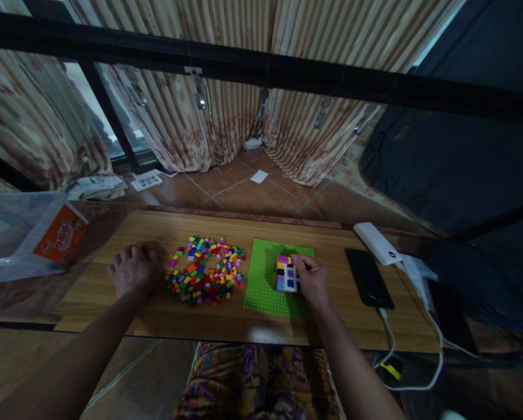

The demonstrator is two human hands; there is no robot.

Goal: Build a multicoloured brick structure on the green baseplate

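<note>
A small block of multicoloured toy bricks (287,275), pink and yellow at its far end, blue and white nearer me, stands on a green studded baseplate (260,280). My right hand (312,279) is closed at the block's right side, thumb and fingers at its upper right corner. Any single brick between those fingertips is too small to make out. To the left of the baseplate lies a spread-out heap of small loose bricks (200,286) in many colours. My left hand (135,269) rests palm down on the table left of the heap, fingers apart and slightly bent, holding nothing.
The wooden table (226,324) also carries a black phone (369,279) with a white cable and a white power strip (377,242) at the right. A clear plastic bin (20,233) with an orange label stands at the left. Striped curtains (230,116) hang behind.
</note>
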